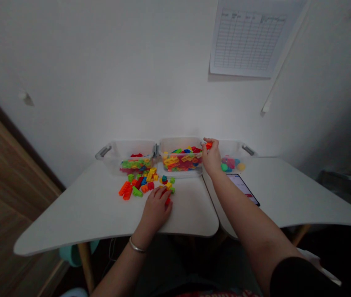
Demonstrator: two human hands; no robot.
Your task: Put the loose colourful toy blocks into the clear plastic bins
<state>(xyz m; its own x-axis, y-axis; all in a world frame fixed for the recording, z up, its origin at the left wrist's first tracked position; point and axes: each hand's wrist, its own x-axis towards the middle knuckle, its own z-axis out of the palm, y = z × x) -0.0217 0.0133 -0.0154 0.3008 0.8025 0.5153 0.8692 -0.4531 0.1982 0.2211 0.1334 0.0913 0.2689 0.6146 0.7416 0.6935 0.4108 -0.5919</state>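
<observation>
My right hand (211, 156) is raised by the right end of the middle clear bin (181, 144), its fingers closed on an orange block (208, 145). My left hand (157, 205) rests on the white table, fingers bent over a red block (168, 201) that shows beside its fingertips. Whether it grips that block is hard to tell. Loose blocks lie just beyond and to the left of it, among them orange ones (126, 190), a green one (137, 192) and yellow ones (151, 174). Many mixed blocks fill the lower part of the middle bin.
A left clear bin (133, 146) holds mostly green and red blocks. A right clear bin (229, 147) has a few coloured pieces at its bottom. Under my right forearm's far side lies a phone (242, 187). A seam splits the white table (101, 218); a wall stands behind.
</observation>
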